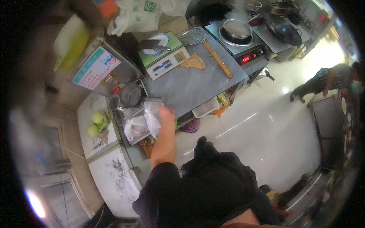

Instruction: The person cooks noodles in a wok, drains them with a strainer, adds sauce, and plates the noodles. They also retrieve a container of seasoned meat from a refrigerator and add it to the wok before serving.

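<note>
My left hand [166, 111] reaches forward to the left end of a metal worktable, its fingers closed on the top of a white translucent plastic bag [152, 118]. The bag hangs down beside a second knotted plastic bag [136, 127], which rests on a metal tray or shelf edge. What the bags contain is hard to make out. Behind them are a dark round pan or pot [131, 94] and a clear cup [114, 101]. My right hand is out of view; only a bit of bare forearm shows at the bottom edge.
On the worktable [182, 88] stand a digital scale [165, 64] with plate and cleaver, a brown flat piece [195, 62] and a wooden-handled strainer [218, 59]. A steaming pot [237, 28] sits on a lit induction cooker [248, 57]. Another person [333, 77] stands at right. Left is a white chest freezer [114, 173].
</note>
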The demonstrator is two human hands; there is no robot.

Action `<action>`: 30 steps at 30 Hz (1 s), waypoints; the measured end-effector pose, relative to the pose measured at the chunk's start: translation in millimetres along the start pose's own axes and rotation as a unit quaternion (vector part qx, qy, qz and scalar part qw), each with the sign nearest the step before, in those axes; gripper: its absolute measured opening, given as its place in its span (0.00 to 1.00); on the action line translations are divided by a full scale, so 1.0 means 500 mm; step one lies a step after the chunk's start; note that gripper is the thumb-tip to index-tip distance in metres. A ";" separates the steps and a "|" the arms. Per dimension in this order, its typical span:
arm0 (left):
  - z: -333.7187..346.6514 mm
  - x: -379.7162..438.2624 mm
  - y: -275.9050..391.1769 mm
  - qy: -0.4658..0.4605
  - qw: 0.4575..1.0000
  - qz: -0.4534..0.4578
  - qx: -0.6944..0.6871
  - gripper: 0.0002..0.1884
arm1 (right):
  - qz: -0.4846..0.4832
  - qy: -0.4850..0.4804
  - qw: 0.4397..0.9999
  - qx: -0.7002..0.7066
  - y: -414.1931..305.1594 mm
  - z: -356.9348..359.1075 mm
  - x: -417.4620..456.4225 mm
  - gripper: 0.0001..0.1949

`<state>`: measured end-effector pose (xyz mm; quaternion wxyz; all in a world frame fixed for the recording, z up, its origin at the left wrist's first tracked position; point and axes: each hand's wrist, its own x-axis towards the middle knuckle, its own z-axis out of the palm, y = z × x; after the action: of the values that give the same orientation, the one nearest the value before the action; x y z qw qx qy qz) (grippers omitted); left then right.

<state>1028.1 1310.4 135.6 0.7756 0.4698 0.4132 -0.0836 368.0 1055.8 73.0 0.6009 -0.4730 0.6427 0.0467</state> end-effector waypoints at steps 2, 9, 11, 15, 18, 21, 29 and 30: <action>-0.021 0.006 0.008 0.028 0.999 0.005 -0.035 0.31 | -0.026 -0.019 0.999 -0.012 -0.033 -0.027 0.028 0.31; 0.041 -0.006 0.010 -0.029 0.999 -0.046 0.006 0.31 | -0.071 -0.081 0.990 -0.095 -0.067 -0.048 0.069 0.32; 0.052 -0.012 0.011 -0.032 0.997 -0.054 0.053 0.33 | -0.115 -0.115 0.978 -0.128 -0.061 -0.050 0.082 0.33; -0.063 0.092 0.110 0.030 0.989 0.145 0.010 0.22 | -0.132 -0.114 0.970 -0.167 -0.109 -0.035 0.080 0.31; -0.146 0.199 0.272 0.217 0.939 0.249 0.090 0.21 | -0.092 -0.072 0.979 -0.168 -0.214 0.044 0.061 0.24; -0.217 0.316 0.372 0.298 0.867 0.314 0.246 0.20 | -0.203 -0.107 0.947 -0.223 -0.481 0.287 -0.013 0.18; -0.254 0.385 0.406 0.110 0.965 0.212 0.105 0.12 | -0.642 -0.208 0.565 -0.475 -0.908 1.150 -0.080 0.27; -0.252 0.378 0.408 0.105 0.966 0.213 0.104 0.12 | -0.509 -0.309 0.637 -0.488 -0.911 1.206 -0.086 0.26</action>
<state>1184.8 1571.0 106.6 0.6751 0.6310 0.3713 0.0908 1102.4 1208.9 174.9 0.3745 -0.9079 -0.0401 0.1839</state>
